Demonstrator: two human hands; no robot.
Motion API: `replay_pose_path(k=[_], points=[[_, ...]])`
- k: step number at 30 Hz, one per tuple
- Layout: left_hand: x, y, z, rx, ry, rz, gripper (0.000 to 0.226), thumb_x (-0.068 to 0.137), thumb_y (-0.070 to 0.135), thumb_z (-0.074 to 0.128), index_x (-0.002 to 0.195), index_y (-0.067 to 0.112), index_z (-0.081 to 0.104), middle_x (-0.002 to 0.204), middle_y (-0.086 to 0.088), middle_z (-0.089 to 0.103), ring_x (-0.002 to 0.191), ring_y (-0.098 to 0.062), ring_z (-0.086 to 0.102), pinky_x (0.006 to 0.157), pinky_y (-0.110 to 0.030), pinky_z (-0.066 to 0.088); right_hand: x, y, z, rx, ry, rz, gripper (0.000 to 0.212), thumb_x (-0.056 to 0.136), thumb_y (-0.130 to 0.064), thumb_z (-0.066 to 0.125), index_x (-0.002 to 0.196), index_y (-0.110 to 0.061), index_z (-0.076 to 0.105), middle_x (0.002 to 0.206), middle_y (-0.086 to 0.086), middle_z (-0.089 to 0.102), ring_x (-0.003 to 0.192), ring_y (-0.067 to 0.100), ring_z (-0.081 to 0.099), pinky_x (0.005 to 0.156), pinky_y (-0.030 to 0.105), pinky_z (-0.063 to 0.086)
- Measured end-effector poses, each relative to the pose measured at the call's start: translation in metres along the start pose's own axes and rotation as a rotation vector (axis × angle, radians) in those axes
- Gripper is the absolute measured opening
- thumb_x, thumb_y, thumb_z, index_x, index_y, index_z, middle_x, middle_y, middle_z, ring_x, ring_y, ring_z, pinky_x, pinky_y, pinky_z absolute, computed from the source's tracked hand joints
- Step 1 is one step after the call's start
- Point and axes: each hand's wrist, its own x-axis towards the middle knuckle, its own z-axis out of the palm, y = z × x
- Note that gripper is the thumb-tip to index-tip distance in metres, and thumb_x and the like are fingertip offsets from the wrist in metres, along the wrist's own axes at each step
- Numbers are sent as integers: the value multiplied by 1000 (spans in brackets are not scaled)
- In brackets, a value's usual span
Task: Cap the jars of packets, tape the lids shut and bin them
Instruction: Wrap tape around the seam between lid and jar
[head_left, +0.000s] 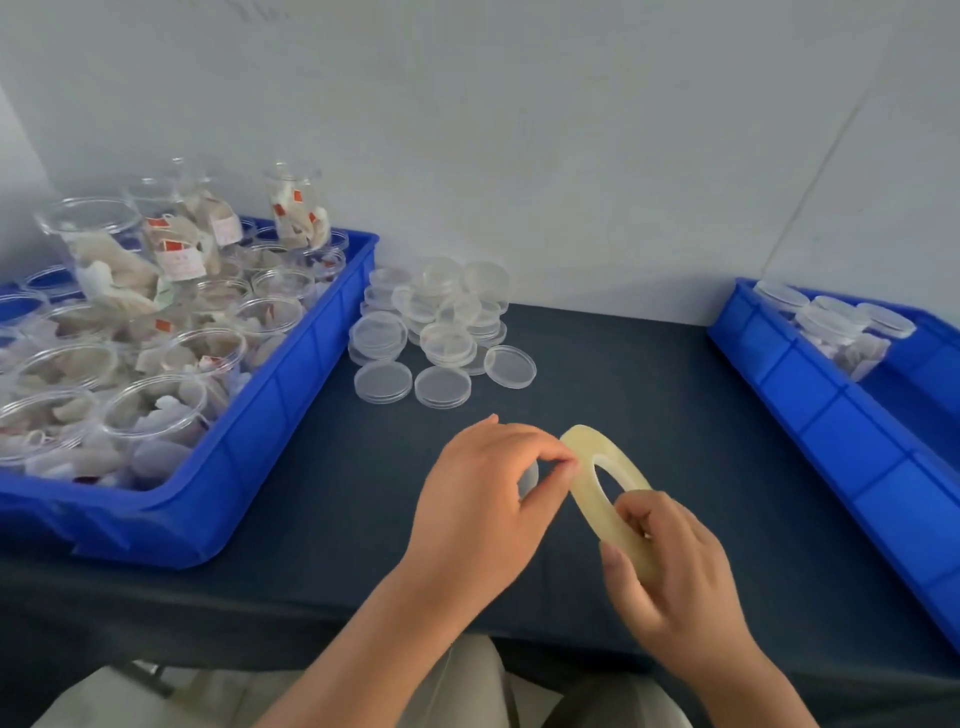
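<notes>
Tape roll (608, 499) sat upright in my right hand (670, 577), gripped over the dark worktop (322, 519); my left hand (483, 499) pinched its edge. Open jars (156, 332) filled the left bin (291, 405), their red labels unreadable; lids (441, 332) lay beside it, capped jars (841, 327) in the right bin (810, 395).

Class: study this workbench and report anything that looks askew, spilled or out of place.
Mostly orderly. The clear lids sit in a loose, toppled heap rather than neat stacks, and some jars in the left bin tilt on top of others.
</notes>
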Motion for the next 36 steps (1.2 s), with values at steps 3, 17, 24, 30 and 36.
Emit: replay_pose_path(k=[3,17,24,30,36], points=[[-4,3,0,-29,19,-31,24,98,52,62,98,34,77,96,25,74,96,3,67,114,-11,33,-2,-3,3,55,43,20,31,94,-41,52,94,-11,61,80,-19,50,65,7,50,61,23,37],[-27,22,-19,318,-220,336,28,105,37,48,85,26,64,82,16,64,68,-6,55,63,-17,39,-12,-15,-1,-69,-157,28,53,111,-44,37,161,-30,32,134,-10,63,112,8,59,97,17,44],[-19,13,-28,372,-275,416,27,104,36,50,85,25,65,84,14,64,70,-8,55,63,-21,43,-9,-15,-6,-164,-393,-14,32,112,-40,24,139,-44,41,95,-6,49,77,15,53,68,30,51],[-17,-8,-32,322,-198,323,27,102,40,53,90,26,73,92,16,68,80,-9,60,77,-26,46,-11,-14,-11,81,-412,189,35,104,-61,26,118,-46,55,103,-17,49,88,13,55,69,21,44],[-33,-29,-15,168,-46,193,28,98,43,65,119,26,72,138,11,61,129,-11,55,105,-36,50,-3,-20,-16,61,-435,233,36,106,-57,27,114,-44,59,103,-14,54,87,14,58,74,32,51]])
